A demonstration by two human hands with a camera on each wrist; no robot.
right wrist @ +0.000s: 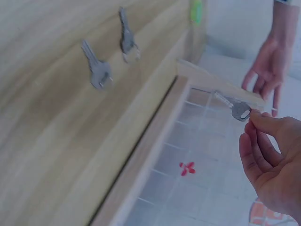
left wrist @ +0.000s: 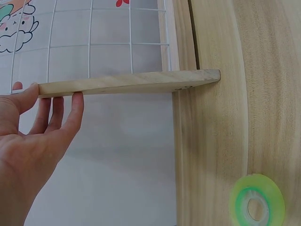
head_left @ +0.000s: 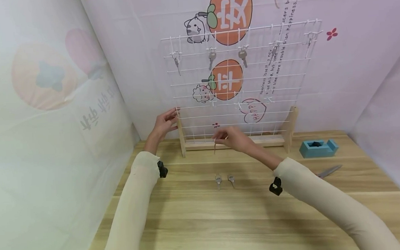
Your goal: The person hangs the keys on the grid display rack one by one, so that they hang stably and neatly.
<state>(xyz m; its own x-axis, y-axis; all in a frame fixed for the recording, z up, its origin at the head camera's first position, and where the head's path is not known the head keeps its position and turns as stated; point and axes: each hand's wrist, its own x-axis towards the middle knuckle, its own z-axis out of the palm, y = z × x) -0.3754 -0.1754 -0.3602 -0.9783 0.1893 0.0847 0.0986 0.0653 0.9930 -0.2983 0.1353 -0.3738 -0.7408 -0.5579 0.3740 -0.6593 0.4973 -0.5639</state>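
Note:
A white wire grid rack (head_left: 238,81) stands on a wooden base at the back of the table, with keys (head_left: 211,58) hanging from hooks along its top row. My left hand (head_left: 168,121) holds the rack's left wooden post (left wrist: 127,83), thumb on one side and fingers on the other. My right hand (head_left: 231,136) hovers in front of the rack's lower part and pinches a small silver key (right wrist: 240,110) by its head, blade hanging down (head_left: 214,147). Two more keys (head_left: 218,179) (head_left: 231,180) lie on the table below my right hand.
A blue tape dispenser (head_left: 318,148) sits at the right by the rack's foot, and a metal blade (head_left: 328,170) lies in front of it. A green tape roll (left wrist: 257,203) lies on the wooden table (head_left: 205,223) to the left. Patterned walls enclose the table.

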